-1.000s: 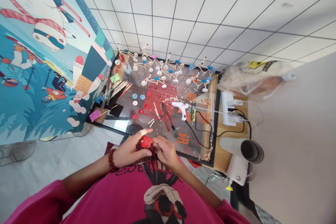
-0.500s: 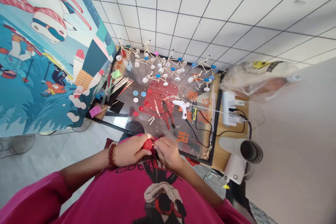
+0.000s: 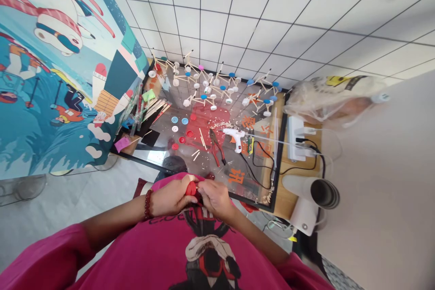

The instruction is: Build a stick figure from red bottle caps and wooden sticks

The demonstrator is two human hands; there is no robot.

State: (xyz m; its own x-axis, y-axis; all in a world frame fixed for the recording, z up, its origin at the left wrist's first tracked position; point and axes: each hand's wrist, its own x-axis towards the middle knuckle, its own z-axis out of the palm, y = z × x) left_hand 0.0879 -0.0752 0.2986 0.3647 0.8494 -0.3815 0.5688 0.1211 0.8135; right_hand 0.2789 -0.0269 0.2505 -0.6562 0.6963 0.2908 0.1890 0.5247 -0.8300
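My left hand [image 3: 173, 197] is closed around a red bottle cap [image 3: 190, 188], seemingly two caps set face to face, just in front of my shirt. Against the cap's right side, my right hand [image 3: 215, 197] pinches a thin stick, mostly hidden by the fingers. Beyond my hands on the glass tabletop lie pliers with red handles [image 3: 216, 147], a white hot glue gun [image 3: 235, 138] and short pale wooden sticks [image 3: 203, 138]. Several loose caps are scattered to the left, among them a red cap [image 3: 182, 140], a blue cap [image 3: 185, 121] and a white cap [image 3: 175, 129].
Stick-and-cap models [image 3: 222, 87] line the tabletop's back edge by the tiled wall. A utility knife [image 3: 250, 144] lies beside the glue gun, whose black cord [image 3: 253, 176] runs to a power strip [image 3: 296, 138]. A white cup [image 3: 311, 191] is at right; bundled sticks [image 3: 156, 108] at left.
Both hands stay together at the red cap, with the right fingers slightly shifted around the stick. The whole view has moved a little.
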